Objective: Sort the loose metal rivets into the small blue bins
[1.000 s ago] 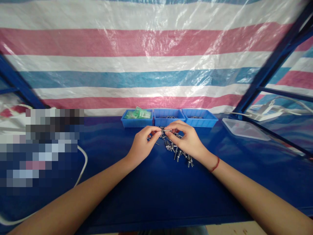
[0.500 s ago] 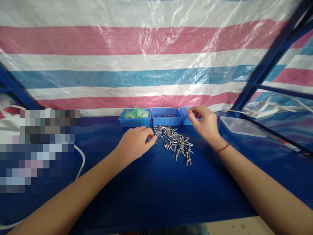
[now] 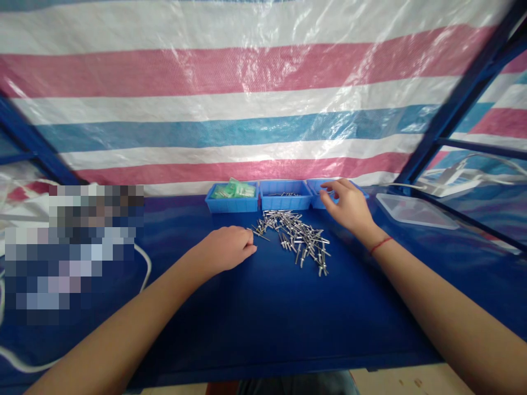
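My left hand rests low over the blue table, left of a pile of silver blind rivets. Its fingers are curled closed; whatever they may hold is hidden. A few loose rivets lie right beside its fingertips. My right hand, with a red string at the wrist, hovers at the right blue bin. Thumb and fingers there are apart, with nothing clearly visible between them. The middle blue bin contains some rivets, and the left blue bin holds green-tinted plastic packets.
A translucent plastic lid lies on the right, before a white power strip. White cable runs along the left beside a blurred-out area. Blue frame posts and a striped sheet bound the table.
My left hand has drawn slightly left, away from the pile, and its fingers have curled in. The thumb and fingers of my right hand have spread at the right bin. The view has shifted slightly.
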Available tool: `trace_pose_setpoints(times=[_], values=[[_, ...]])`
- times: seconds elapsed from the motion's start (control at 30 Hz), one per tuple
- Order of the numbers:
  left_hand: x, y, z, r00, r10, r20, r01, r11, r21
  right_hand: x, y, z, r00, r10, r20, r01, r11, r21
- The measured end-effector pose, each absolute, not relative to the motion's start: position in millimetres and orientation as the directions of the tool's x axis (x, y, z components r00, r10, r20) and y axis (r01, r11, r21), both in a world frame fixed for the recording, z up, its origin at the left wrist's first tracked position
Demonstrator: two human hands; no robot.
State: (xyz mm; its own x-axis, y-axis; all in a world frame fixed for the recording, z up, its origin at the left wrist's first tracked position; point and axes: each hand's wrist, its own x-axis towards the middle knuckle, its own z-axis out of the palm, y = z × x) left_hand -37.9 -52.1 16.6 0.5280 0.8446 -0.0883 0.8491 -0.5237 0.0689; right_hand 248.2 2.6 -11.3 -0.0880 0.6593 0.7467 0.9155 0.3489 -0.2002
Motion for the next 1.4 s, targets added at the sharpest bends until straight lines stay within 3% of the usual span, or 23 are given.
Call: trace_pose_setpoints(times=[0.23, 0.37, 0.5, 0.7, 1.03, 1.4], values=[[-37, -45, 8, 0.600, 0.800, 0.032, 0.793, -0.599, 0.108, 207, -18, -9, -0.285, 0.692, 0.663, 0.746, 0.595, -0.299], [-30, -41, 3, 0.561, 0.802, 0.207, 0.717, -0.595, 0.362, 183, -33, -8, -0.402, 0.683, 0.610, 0.562, 0.710, -0.424], [-21, -41, -4, 0.534, 0.810, 0.244, 0.517, -0.540, 0.664, 170, -43, -9, -0.427, 0.704, 0.568, 0.460, 0.710, -0.533], [-9, -40, -19, 0.471, 0.836, 0.283, 0.335, -0.466, 0.819, 168, -44, -10, -0.379, 0.765, 0.521, 0.370, 0.641, -0.672], [-2, -43, -30, 0.361, 0.860, 0.360, 0.292, -0.471, 0.833, 166, -42, -14, -0.250, 0.813, 0.525, 0.291, 0.581, -0.760], [-1, -43, -29, 0.358, 0.858, 0.368, 0.283, -0.475, 0.833, 163, -43, -12, -0.254, 0.834, 0.489, 0.218, 0.542, -0.812]])
